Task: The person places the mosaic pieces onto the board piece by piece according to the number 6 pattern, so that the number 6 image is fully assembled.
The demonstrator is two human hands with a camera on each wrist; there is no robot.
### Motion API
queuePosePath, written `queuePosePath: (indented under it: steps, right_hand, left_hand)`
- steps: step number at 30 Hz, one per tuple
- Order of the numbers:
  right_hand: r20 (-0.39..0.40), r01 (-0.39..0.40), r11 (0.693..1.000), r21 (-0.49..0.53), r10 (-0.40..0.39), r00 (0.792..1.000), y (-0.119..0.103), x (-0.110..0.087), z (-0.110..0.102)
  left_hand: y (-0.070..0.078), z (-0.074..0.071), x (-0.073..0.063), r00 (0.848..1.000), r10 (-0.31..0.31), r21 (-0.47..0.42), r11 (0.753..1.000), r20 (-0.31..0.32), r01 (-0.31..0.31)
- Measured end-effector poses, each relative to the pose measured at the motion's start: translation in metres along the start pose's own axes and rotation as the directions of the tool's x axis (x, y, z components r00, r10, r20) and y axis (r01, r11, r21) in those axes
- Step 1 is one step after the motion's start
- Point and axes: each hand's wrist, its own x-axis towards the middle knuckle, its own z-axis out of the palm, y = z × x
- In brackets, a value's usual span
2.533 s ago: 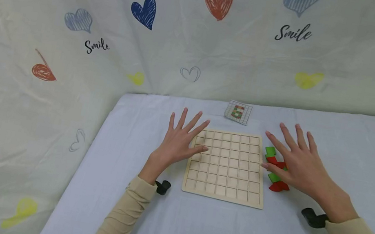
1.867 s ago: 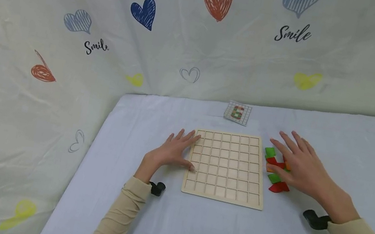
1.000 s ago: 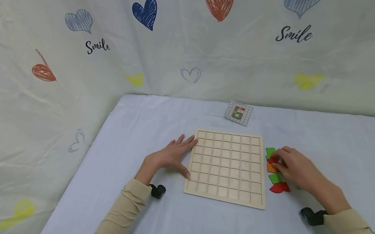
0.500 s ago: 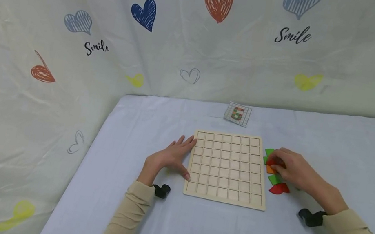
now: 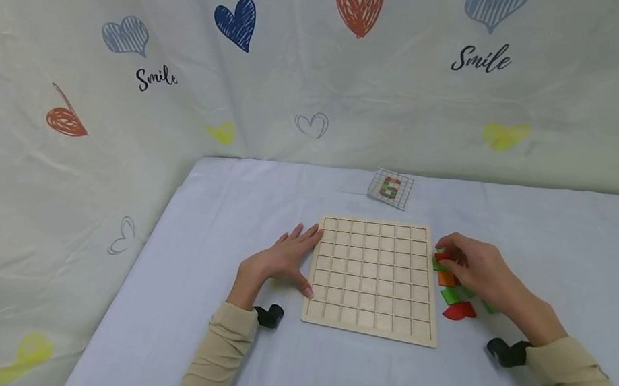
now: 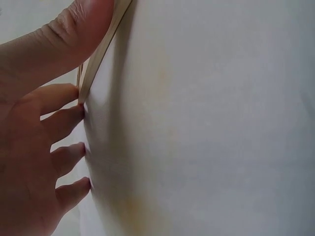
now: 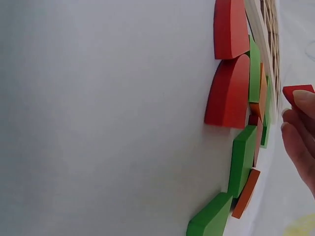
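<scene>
While the left hand is touching the left edge of the board, fingers apart, the right hand is pinching a red piece near the far right corner, the board lying left of those fingertips.

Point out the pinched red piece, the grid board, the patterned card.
Red piece (image 7: 291, 92), right wrist view: exposed corner.
Grid board (image 5: 369, 269), head view: bare cell near the middle.
Patterned card (image 5: 389, 188), head view: coloured print.
</scene>
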Motion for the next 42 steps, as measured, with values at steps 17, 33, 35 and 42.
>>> queuePosePath:
  steps: [17, 33, 35, 42]
  right_hand:
    - [0.010, 0.044, 0.997, 0.064, -0.045, 0.999, -0.006, 0.024, 0.006]
    - [0.207, -0.031, 0.996, 0.086, 0.013, 0.978, -0.016, 0.064, 0.021]
    - [0.224, -0.036, 0.995, 0.092, 0.015, 0.975, -0.017, 0.068, 0.023]
    - [0.235, -0.060, 0.992, 0.113, 0.032, 0.972, -0.019, 0.078, 0.033]
  left_hand:
    - [-0.003, 0.000, 0.001, 1.000, 0.007, -0.008, 1.000, 0.002, -0.007]
    - [-0.002, 0.001, 0.001, 1.000, -0.004, -0.007, 1.000, -0.002, 0.004]
    - [-0.002, 0.002, 0.001, 1.000, -0.006, -0.004, 1.000, -0.001, 0.006]
    - [-0.006, 0.005, 0.006, 1.000, -0.031, 0.018, 0.999, 0.002, 0.031]
